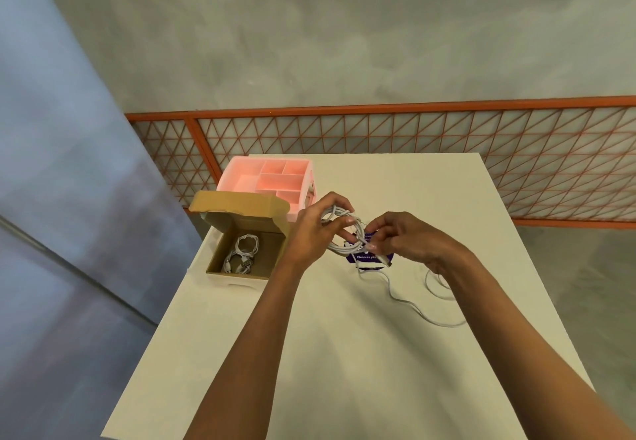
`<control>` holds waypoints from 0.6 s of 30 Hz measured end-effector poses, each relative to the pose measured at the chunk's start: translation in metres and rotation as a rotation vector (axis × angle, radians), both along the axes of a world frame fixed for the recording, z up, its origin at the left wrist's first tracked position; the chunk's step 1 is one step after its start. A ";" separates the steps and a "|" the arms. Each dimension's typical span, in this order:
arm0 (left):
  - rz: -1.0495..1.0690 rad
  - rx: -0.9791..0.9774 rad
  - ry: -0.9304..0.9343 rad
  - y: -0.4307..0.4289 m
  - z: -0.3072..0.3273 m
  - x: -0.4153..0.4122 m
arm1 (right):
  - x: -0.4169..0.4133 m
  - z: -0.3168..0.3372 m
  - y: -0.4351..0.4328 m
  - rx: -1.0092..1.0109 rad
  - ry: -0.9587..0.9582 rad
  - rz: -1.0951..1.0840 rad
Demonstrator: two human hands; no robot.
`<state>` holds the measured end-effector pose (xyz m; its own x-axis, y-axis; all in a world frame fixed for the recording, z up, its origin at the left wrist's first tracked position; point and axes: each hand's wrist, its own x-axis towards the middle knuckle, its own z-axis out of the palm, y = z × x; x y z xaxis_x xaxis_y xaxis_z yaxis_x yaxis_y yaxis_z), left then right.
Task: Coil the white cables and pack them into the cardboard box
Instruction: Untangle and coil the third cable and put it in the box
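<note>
While the left hand (311, 233) holds a coil of white cable (347, 224) above the worktop (344, 353), with fingers and thumb curled round the loops, the right hand (409, 238) pinches a strand at the coil's near side between thumb and fingertips. A short plug end pokes out just below that pinch. Both hands hover over the middle of the worktop, close together, above a purple label (364, 260) lying flat on the surface. From below the coil a loose tail of cable (409, 303) runs across the worktop toward the right edge and curves back under the right wrist.

To the left of the hands, the cardboard box (272, 250) sits at the worktop's left edge with its lid tipped up and back. Inside it lie packed cables (241, 255), white and already coiled, toward the box's left side. Behind the box, touching or just beside it, stands a pink tray (278, 179) split into compartments. An orange railing (413, 136) runs beyond the worktop's far edge.
</note>
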<state>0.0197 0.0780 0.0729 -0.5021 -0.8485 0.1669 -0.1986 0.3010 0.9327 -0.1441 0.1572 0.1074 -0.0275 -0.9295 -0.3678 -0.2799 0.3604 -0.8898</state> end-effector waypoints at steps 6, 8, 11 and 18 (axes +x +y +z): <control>0.046 -0.025 0.003 0.005 0.007 -0.010 | 0.000 -0.011 -0.004 -0.202 0.455 0.015; 0.053 -0.027 -0.030 0.005 0.008 -0.012 | 0.003 -0.015 -0.006 -0.285 0.575 -0.011; 0.054 -0.029 -0.075 0.004 0.009 -0.014 | 0.008 -0.025 -0.008 -0.404 0.760 -0.052; 0.049 0.014 0.029 -0.005 0.006 -0.002 | 0.015 -0.022 -0.006 -0.495 0.439 -0.146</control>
<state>0.0179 0.0727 0.0790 -0.4555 -0.8740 0.1690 -0.1857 0.2789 0.9422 -0.1290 0.1512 0.0852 -0.2149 -0.9610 0.1740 -0.6327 0.0013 -0.7744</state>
